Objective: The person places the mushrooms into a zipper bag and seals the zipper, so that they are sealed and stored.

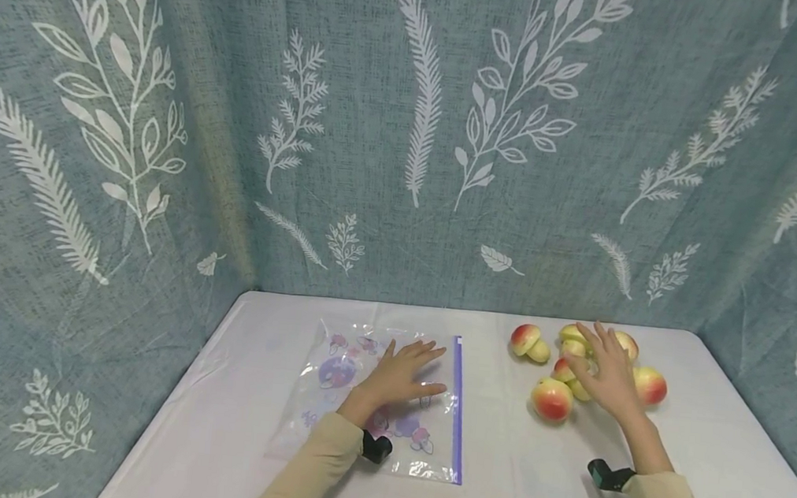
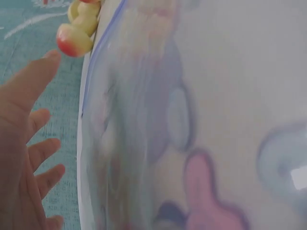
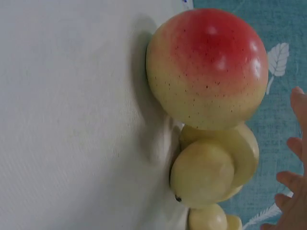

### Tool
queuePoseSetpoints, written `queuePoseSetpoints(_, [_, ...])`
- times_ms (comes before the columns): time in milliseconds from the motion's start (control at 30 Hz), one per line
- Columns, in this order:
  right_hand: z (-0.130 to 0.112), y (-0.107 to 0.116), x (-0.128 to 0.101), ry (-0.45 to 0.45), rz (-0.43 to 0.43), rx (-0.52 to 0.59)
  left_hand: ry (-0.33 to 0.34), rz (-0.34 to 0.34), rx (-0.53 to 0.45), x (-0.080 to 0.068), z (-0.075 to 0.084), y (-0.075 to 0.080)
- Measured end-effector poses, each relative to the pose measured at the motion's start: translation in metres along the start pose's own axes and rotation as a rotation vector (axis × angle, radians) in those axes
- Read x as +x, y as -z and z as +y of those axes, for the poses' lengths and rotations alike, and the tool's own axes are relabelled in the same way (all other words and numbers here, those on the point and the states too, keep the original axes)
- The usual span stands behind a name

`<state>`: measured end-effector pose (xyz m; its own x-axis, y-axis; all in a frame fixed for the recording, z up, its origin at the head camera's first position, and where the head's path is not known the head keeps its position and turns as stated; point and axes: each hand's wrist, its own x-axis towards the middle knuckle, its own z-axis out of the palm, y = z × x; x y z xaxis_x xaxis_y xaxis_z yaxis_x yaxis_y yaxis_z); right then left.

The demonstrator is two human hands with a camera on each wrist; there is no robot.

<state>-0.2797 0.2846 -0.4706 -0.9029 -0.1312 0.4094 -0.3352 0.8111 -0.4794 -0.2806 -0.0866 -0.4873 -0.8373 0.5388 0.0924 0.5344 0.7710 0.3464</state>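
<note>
A clear plastic zip bag (image 1: 338, 374) with pink and purple prints lies flat, its blue-purple zip edge (image 1: 458, 420) to the right. My left hand (image 1: 398, 375) is over the bag with fingers spread, holding nothing; whether it touches the plastic I cannot tell. Over a cluster of red-and-yellow pieces, my right hand (image 1: 603, 374) has its fingers extended and partly hides some of them. One round speckled piece (image 3: 206, 67) looks like a peach or an apple. Others, such as the one at the cluster's left (image 1: 524, 340), have a rounded cap and pale stub, like toy mushrooms.
All of this is on a white-covered table (image 1: 212, 422). Teal curtains (image 1: 381, 121) with white leaf prints enclose the back and sides. A black wrist device (image 1: 376, 447) sits on the left wrist, and another black device (image 1: 609, 476) on the right.
</note>
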Motion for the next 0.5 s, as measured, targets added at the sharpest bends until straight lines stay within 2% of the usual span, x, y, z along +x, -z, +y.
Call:
queuePoseSetpoints(267, [-0.010, -0.005, 0.000, 0.016, -0.003, 0.025, -0.032, -0.051, -0.024, 0.002, 0.008, -0.006])
queuePoseSetpoints(500, [-0.014, -0.009, 0.000, 0.033, -0.006, 0.037, -0.040, -0.086, 0.026, 0.004, 0.010, -0.012])
